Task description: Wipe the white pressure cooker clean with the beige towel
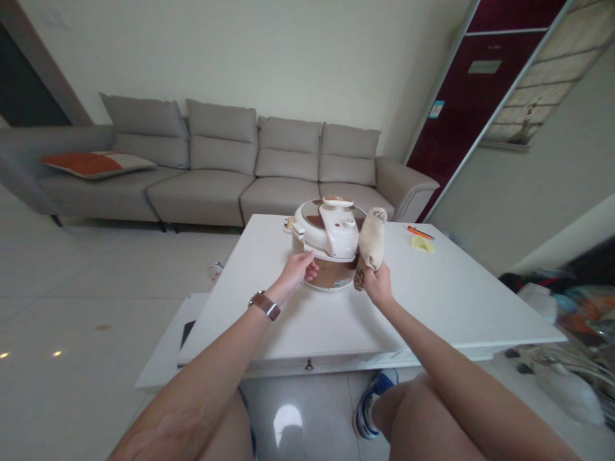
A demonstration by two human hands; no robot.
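Cushion (96,164): on the sofa (202,192), left of the frame
Left hand (298,269): at centre, fingers curled in, thumb by the front lid rim of the cooker (329,246); cannot tell whether gripping it
Cooker position: centre, lidded, upright on the white table (451,294), just beyond the left hand
Cloth bundle (373,237): right of centre, beside the cooker, rising above the right hand (378,285)
Right hand grip: fingers closed around the bundle's lower part
Orange pen (420,232): farther right
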